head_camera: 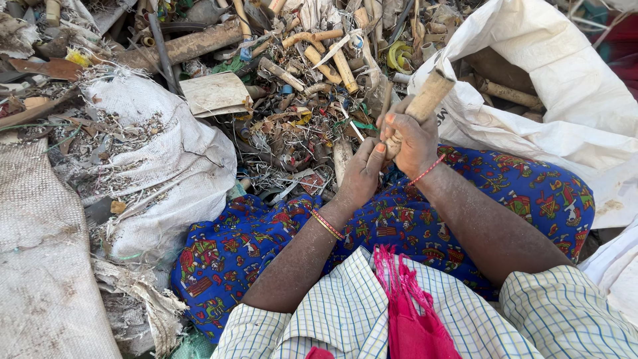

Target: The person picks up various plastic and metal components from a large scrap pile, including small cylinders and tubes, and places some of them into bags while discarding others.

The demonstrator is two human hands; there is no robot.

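Observation:
My right hand grips a dusty tan cardboard tube that points up and to the right. My left hand is closed at the tube's lower end, its thumb and fingers pinching there. Both hands hover over my lap, which is covered by blue patterned cloth. Bangles circle the left wrist and a red thread the right wrist. The tube's lower end is hidden inside the hands.
A heap of tubes, sticks, plastic scraps and wire lies ahead. A white woven sack with more tubes inside opens at the right. Another filled sack sits at the left, and coarse sacking covers the ground.

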